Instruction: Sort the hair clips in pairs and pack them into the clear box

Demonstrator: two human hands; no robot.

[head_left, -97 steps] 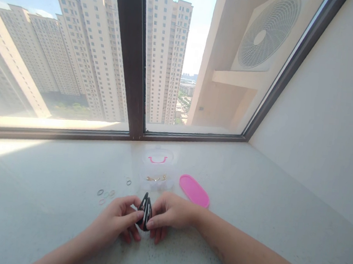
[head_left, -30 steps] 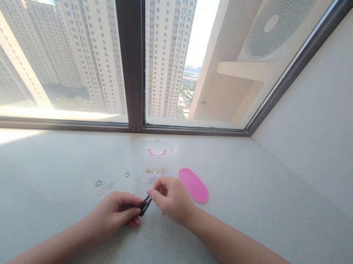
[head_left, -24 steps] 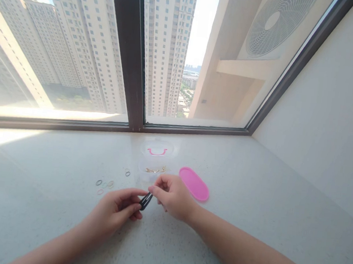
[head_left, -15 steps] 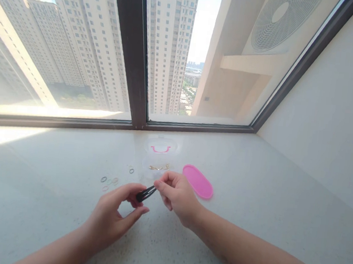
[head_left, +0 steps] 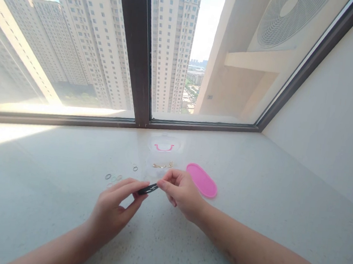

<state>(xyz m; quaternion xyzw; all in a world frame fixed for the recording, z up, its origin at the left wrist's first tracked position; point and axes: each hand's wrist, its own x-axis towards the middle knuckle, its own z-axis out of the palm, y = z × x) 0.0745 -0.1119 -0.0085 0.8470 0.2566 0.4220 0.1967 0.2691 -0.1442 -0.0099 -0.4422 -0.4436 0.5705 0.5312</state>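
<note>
Just below the centre of the frame, we see a black hair clip (head_left: pixel 148 188) held between two bare hands above the pale, speckled surface (head_left: pixel 249 223); we cannot tell whether it is one clip or several stacked. Its long axis runs from lower left to upper right, rising only gently. The left hand (head_left: pixel 110 203) pinches the lower-left end, fingers along the top and thumb beneath, while the right hand (head_left: pixel 184 195) nips the upper-right tip between thumb and forefinger. Neither hand is nearer the clip, since both touch it, but the right is closer to the clear box (head_left: pixel 151 172) with gold-coloured pieces (head_left: pixel 159 166) in it, just above in the frame, and to the pink oval piece (head_left: pixel 202 180) on its right. Left of the box, we find small hair ties (head_left: pixel 108 177) scattered beyond the left hand.
</note>
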